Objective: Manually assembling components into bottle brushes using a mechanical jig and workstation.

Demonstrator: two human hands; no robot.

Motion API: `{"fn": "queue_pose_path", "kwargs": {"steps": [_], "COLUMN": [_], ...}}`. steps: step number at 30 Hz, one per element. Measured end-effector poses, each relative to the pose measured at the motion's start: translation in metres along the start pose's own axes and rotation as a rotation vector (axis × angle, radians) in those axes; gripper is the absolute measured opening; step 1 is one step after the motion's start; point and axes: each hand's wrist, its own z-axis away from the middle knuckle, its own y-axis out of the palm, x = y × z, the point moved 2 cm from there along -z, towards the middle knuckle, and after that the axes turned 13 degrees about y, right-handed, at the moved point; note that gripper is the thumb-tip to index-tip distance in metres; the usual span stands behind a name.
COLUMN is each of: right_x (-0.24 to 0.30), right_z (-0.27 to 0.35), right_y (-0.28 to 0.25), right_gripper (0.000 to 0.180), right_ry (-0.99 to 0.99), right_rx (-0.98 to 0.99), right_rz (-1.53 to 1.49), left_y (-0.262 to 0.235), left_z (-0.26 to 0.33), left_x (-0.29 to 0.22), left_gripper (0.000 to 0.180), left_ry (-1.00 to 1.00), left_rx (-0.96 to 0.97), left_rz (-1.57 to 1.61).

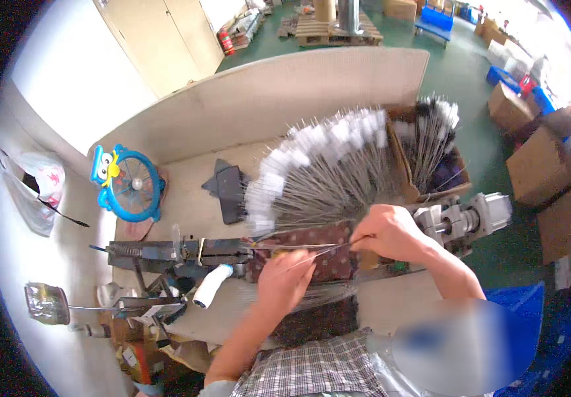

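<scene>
Fingers of the right hand pinch the thin silver-grey wires; those of the left hand, slightly blurred, appear closed on them too. The wires span the gap between the hands, above a maroon patterned cloth on the pale bench. The step in hand seems to be aligning wires; the next move calls for a light, level pinch. Beyond fan out white-tipped, wire-stemmed pieces; leftward lies a long black metal fixture.
</scene>
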Motion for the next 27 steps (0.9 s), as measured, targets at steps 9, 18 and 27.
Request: {"fn": "queue_pose_path", "kwargs": {"steps": [9, 18, 27], "right_x": [0.08, 0.094, 0.108], "right_z": [-0.062, -0.074, -0.067], "right_y": [0.097, 0.115, 0.106], "right_gripper": [0.011, 0.006, 0.008], "right_ry": [-0.461, -0.33, -0.28], "right_rx": [-0.171, -0.242, -0.185], "right_rz": [-0.155, 0.027, 0.084], "left_y": [-0.031, -0.049, -0.019], "left_z": [0.109, 0.058, 0.078], "left_x": [-0.001, 0.006, 0.032], "left_gripper": [0.025, 0.033, 0.037], "left_ry": [-1.157, -1.177, -0.972], "left_rx": [-0.603, -0.908, -0.212], "left_rz": [0.903, 1.434, 0.57]}}
